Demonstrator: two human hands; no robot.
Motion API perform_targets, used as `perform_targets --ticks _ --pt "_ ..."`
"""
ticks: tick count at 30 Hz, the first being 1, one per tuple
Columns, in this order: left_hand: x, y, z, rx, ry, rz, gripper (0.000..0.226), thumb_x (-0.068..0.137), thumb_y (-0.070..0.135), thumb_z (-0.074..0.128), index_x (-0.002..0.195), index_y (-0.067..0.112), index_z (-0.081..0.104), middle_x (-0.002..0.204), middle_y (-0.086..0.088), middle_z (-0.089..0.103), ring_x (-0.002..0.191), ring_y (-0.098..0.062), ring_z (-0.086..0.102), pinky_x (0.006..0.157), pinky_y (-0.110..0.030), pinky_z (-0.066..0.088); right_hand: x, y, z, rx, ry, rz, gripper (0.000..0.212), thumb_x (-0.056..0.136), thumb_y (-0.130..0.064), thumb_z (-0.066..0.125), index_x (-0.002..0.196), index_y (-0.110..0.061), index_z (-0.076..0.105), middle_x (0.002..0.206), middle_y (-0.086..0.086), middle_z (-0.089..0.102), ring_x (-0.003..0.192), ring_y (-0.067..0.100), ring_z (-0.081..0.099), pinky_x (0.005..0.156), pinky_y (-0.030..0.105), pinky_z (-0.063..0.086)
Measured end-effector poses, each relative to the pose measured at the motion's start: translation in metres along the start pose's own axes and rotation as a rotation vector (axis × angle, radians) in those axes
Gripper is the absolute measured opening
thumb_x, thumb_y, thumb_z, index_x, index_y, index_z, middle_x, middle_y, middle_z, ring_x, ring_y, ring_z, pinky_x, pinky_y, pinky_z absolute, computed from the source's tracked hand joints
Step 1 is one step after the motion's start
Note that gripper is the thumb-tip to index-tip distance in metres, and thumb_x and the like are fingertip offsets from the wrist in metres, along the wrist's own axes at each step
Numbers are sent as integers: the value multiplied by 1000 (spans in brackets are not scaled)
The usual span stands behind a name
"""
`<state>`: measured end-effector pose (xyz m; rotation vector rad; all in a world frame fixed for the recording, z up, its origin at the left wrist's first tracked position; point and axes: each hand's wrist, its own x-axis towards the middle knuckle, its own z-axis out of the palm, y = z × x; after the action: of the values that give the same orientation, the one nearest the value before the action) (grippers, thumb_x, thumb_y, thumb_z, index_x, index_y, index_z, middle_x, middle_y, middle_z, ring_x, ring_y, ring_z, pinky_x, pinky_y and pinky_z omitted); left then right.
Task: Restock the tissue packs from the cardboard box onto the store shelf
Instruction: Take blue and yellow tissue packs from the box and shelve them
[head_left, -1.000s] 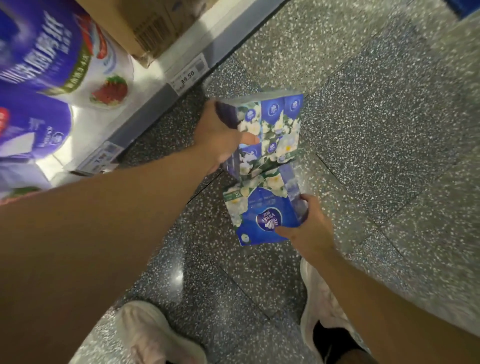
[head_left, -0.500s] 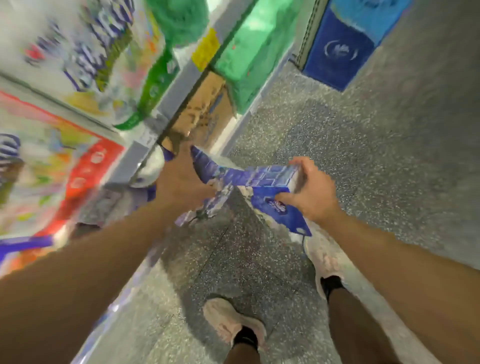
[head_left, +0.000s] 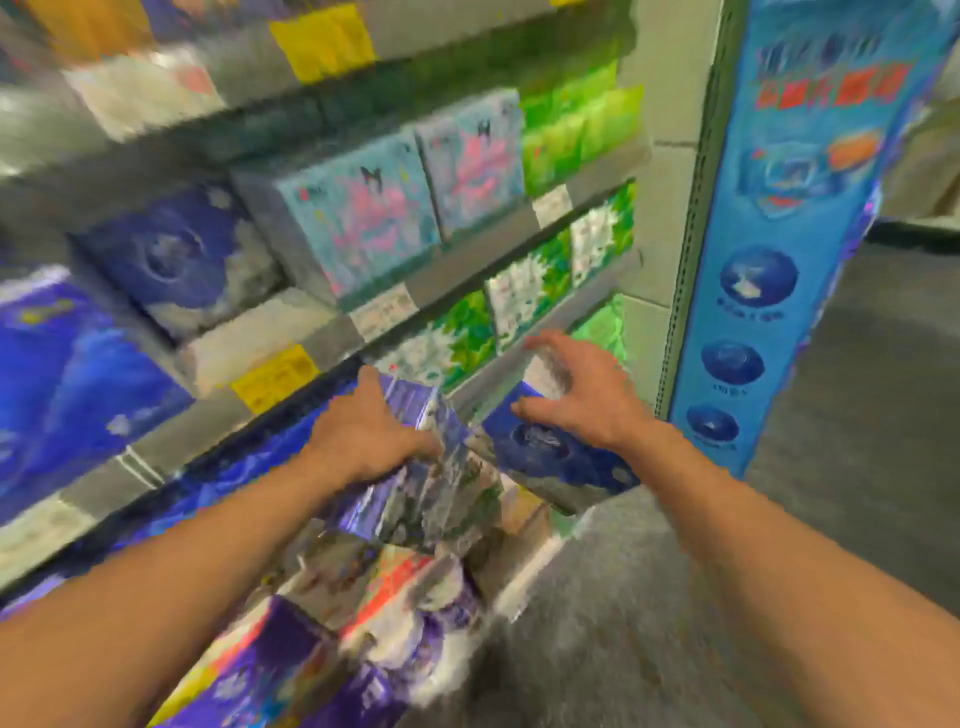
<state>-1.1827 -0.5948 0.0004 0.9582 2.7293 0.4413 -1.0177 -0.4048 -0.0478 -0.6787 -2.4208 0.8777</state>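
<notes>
A: Where is the tissue pack right now?

B: The tissue pack (head_left: 436, 467), blue and white with a flower print, is up at the store shelf (head_left: 332, 332), tilted, its top corner close to the shelf edge rail. The left hand (head_left: 363, 436) grips it from the left side, fingers curled round its upper edge and thumb pressed on the near face.

A: And the other hand?

B: The right hand (head_left: 582, 395) holds nothing. Its fingers are spread apart and lightly bent, hovering just above a dark blue pack (head_left: 550, 452) that sits at the right end of the shelf, beside the tilted one. The picture is too blurred to tell whether the fingertips touch it.

A: What else stands on the shelves?

B: Above, a row of teal packs with pink figures (head_left: 374, 218), then green packs (head_left: 576, 124) to their right. One level down there are white and green flowered packs (head_left: 524, 291). Large blue packs (head_left: 72, 374) fill the left side. Yellow price tags (head_left: 275, 374) sit on the rails.

A: And to the right?

B: A tall blue display board (head_left: 779, 234) stands at the end of the shelving, with grey speckled floor (head_left: 857, 415) beyond it. Below the hands lie purple, red and white wrapped rolls (head_left: 395, 597), blurred.
</notes>
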Motion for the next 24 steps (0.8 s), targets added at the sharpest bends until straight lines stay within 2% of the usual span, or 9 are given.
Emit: perform_targets --ticks 2,5,7,12,15,18,22,24 --pt "-22 11 -43 28 116 -22 94 56 59 84 123 13 38 115 -13 61 105 -33 61 73 -34 44 24 -53 -37 -74 -42 -193 73 61 -60 70 127 -32 57 110 7 69 102 30 62 80 38 50" --pt "-47 26 -88 62 207 -89 94 62 61 82 128 12 37 123 -13 60 112 -33 60 73 -32 41 51 -117 -72 -149 -80 -374 69 59 -57 74 123 -33 59 106 10 69 100 31 62 78 38 50" --pt "-65 27 -123 12 308 -163 100 61 65 80 132 11 36 124 -14 61 113 -35 59 77 -36 45 67 -161 -88 -174 -67 -502 70 57 -59 70 121 -35 59 107 10 68 101 32 61 78 39 50" --pt "-106 15 -185 -126 605 -302 85 58 67 81 113 17 40 103 -6 63 98 -34 61 71 -38 46 90 -242 -98 -191 54 -826 65 63 -55 74 121 -31 58 112 0 69 100 30 53 73 38 45" --pt "-130 -1 -195 -195 776 -356 77 57 62 84 105 21 41 95 -2 64 88 -30 61 71 -38 48 93 -263 -84 -128 80 -1015 66 60 -52 69 121 -26 62 118 -2 69 99 31 57 83 41 47" --pt "-148 -20 -198 -226 888 -438 75 58 60 85 107 21 43 93 0 64 86 -29 62 68 -38 48 104 -273 -59 -90 72 -1104 64 63 -49 70 121 -25 61 119 -4 67 96 30 55 83 42 48" --pt "-157 -34 -195 -254 963 -481 71 60 56 87 104 22 43 83 7 57 81 -24 58 64 -34 39 124 -278 -19 -164 16 -1129 64 66 -48 73 123 -24 57 121 -2 64 96 29 52 82 42 47" --pt "-156 -39 -192 -265 965 -466 70 59 55 87 103 25 42 83 9 58 79 -23 58 67 -36 44 132 -280 -2 -207 -13 -1109 65 68 -45 78 125 -22 56 124 1 62 100 30 53 86 44 46"
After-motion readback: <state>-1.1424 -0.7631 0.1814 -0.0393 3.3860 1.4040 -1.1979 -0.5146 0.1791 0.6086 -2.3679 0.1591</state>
